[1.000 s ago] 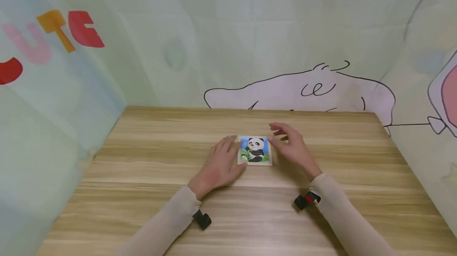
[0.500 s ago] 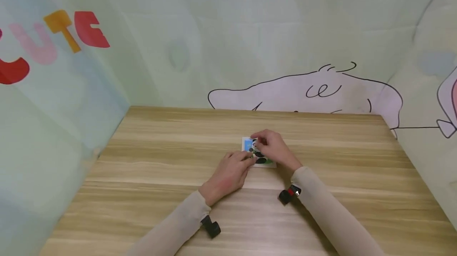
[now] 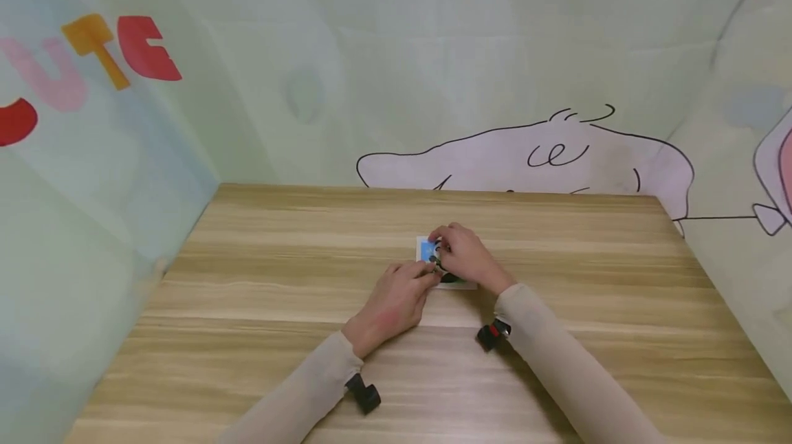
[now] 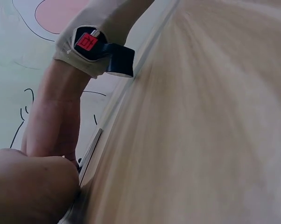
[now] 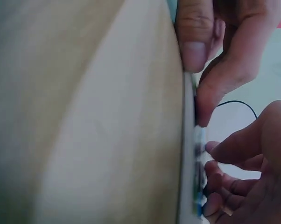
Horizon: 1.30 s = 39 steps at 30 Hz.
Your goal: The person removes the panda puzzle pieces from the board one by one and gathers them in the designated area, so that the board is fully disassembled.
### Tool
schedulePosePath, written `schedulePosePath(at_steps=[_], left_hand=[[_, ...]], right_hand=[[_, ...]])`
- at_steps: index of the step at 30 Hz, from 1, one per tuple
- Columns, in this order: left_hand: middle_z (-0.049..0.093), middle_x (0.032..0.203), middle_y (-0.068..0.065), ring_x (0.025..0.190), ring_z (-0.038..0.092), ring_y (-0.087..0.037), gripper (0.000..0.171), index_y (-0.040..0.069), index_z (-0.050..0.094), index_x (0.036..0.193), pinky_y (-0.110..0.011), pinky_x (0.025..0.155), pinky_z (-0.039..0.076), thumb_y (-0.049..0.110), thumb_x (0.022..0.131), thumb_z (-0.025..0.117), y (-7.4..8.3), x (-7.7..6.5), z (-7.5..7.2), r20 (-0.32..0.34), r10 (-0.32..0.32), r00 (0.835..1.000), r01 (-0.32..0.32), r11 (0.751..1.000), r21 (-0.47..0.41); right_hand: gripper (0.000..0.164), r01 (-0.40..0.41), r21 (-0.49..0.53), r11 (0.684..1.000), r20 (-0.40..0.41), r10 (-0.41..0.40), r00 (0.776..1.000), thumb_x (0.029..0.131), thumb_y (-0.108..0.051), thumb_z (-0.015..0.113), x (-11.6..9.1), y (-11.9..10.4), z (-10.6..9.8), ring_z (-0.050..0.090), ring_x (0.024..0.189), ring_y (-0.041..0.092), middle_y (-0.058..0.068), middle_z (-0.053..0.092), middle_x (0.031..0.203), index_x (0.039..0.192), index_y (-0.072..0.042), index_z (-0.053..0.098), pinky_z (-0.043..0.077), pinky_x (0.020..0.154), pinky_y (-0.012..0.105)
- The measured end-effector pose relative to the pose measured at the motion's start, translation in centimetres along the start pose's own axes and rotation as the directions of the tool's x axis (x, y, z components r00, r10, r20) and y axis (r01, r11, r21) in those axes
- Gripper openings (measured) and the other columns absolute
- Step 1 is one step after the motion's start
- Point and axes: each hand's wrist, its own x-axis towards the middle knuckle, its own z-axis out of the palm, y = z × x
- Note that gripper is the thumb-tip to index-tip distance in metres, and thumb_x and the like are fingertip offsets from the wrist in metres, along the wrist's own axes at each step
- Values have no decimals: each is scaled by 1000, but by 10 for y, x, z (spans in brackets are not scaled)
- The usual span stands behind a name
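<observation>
We judge the step in hand to be close two-handed work on the board [image 3: 419, 249], the left hand [image 3: 391, 300] steadying it while the right hand [image 3: 468, 258] works at its blue, green and black-and-white picture [image 3: 427, 251]; the next move seems to call for a firm left hold and fine, light fingertips on the right. From the middle of the head view we find the board toward five o'clock, flat on the table [image 3: 297, 258]. The left hand lies at the board's eight o'clock, and in the right wrist view we see it grip the edge, thumb at the side and a bent finger on the face. The right hand covers the board from four o'clock, fingers bent and bunched against the picture; we cannot tell whether they pinch anything. We count one board, one table, two hands, two sleeves [image 3: 557, 348] and two wrist cameras [image 3: 365, 396]. On the wall [image 3: 260, 86] we count four letters [image 3: 148, 49] toward ten o'clock, the outermost cut off, and one outlined figure [image 3: 495, 162] between two and three o'clock
</observation>
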Motion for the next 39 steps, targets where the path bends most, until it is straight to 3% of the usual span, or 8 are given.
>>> schedulePosePath(at_steps=[12, 19, 25, 33, 39], left_hand=[[74, 125, 2, 116, 71, -19, 27, 18, 79, 127, -47, 102, 55, 13, 106, 62, 4, 5, 0, 25, -12, 1000, 13, 1000, -10], [73, 125, 2, 116, 71, -19, 27, 18, 79, 125, -47, 102, 55, 12, 105, 63, 2, 3, 0, 10, -5, 1000, 5, 1000, 8], [73, 125, 2, 117, 71, -19, 25, 18, 80, 122, -47, 101, 56, 12, 105, 63, 1, 2, 0, -5, -5, 1000, 5, 1000, 19], [75, 121, 2, 114, 71, -20, 21, 19, 78, 117, -50, 103, 55, 14, 107, 61, 2, 6, -1, -4, -30, 1000, 30, 1000, -7], [75, 119, 4, 110, 72, -19, 20, 21, 79, 117, -49, 103, 55, 15, 106, 62, 2, 4, 0, 5, -43, 999, 43, 999, 26]], right_hand=[[38, -178, 17, 984, 110, 175, 978, 83, 0, 54, 10, -2, -9, 61, 106, 31, 18, 67, 120, 115, -3, 74, 52, 95, 49], [43, -125, -10, 992, 34, 125, 992, 80, 5, 55, 3, -5, -7, 63, 105, 32, 20, 67, 124, 117, -1, 77, 54, 93, 49], [45, -72, -66, 995, 40, 75, 996, 81, 4, 57, 1, -7, -6, 64, 106, 32, 20, 67, 128, 121, 0, 77, 55, 95, 48], [35, -143, -84, 986, 46, 147, 988, 83, -3, 58, 12, -8, -9, 66, 104, 30, 14, 70, 119, 112, -3, 77, 59, 91, 49], [31, -156, -48, 987, 60, 158, 986, 84, -7, 58, 19, -4, -2, 64, 101, 28, 13, 70, 115, 111, -4, 74, 57, 90, 46]])
